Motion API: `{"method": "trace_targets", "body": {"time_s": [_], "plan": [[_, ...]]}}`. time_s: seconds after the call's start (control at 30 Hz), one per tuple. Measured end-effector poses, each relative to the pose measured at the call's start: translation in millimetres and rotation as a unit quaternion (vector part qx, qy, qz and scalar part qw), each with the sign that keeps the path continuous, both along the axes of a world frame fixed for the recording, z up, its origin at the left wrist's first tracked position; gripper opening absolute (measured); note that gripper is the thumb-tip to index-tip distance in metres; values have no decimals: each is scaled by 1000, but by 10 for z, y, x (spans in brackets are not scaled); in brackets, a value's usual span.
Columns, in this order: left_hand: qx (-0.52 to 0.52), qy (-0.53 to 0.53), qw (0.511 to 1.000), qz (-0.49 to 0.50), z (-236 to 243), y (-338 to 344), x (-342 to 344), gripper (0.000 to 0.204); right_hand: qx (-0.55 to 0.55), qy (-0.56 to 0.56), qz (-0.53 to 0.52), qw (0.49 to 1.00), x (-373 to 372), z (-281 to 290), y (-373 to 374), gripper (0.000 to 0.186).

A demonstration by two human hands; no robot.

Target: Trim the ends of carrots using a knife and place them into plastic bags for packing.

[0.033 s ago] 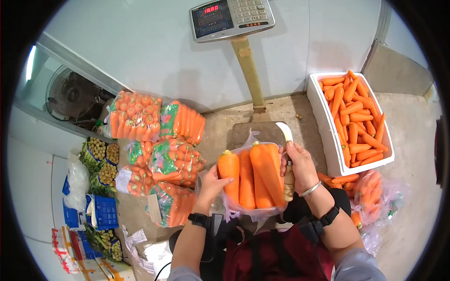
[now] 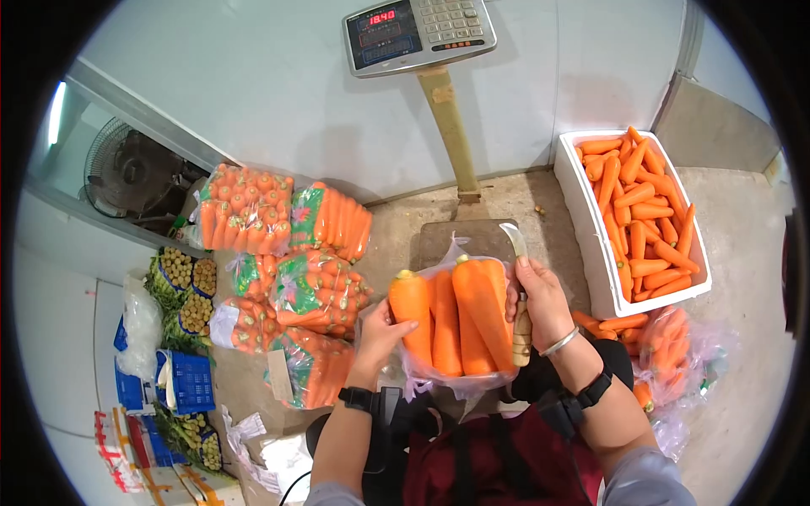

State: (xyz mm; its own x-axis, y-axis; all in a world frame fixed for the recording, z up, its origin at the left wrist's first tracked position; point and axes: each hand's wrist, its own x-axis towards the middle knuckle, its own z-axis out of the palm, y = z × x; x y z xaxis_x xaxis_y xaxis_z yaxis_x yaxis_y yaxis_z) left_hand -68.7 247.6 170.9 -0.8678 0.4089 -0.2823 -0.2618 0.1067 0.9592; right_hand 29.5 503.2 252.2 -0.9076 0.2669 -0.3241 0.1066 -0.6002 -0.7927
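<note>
Holding knife [image 2: 522,329], gripping carrot [image 2: 412,304], red digits [image 2: 381,17] lit

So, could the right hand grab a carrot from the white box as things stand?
Probably not: the right hand is holding a knife, though the white box is open-topped and nothing visible covers its carrots.

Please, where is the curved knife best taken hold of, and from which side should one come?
Probably by its wooden handle, coming from the right, where the right hand has its grip. The knife points its curved blade forward, so the handle end seems nearer and safer. Large carrots lie close along the handle's left side, leaving little room there.
</note>
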Motion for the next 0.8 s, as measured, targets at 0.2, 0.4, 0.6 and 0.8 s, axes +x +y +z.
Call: {"method": "trace_targets", "body": {"time_s": [0.2, 0.4, 0.6, 0.8], "plan": [[399, -149, 901, 85, 629, 40, 155, 55, -13, -25, 119, 992, 22, 4, -286, 31], [-33, 146, 979, -142, 1250, -15, 316, 66, 73, 20, 195, 978, 124, 163, -465, 41], [-212, 288, 911, -207, 1557, -21, 668, 70, 280, 144, 241, 918, 449, 227, -613, 65], [-234, 306, 891, -240, 1562, -91, 985, 68, 382, 124, 244, 883, 723, 344, -708, 72]]}}
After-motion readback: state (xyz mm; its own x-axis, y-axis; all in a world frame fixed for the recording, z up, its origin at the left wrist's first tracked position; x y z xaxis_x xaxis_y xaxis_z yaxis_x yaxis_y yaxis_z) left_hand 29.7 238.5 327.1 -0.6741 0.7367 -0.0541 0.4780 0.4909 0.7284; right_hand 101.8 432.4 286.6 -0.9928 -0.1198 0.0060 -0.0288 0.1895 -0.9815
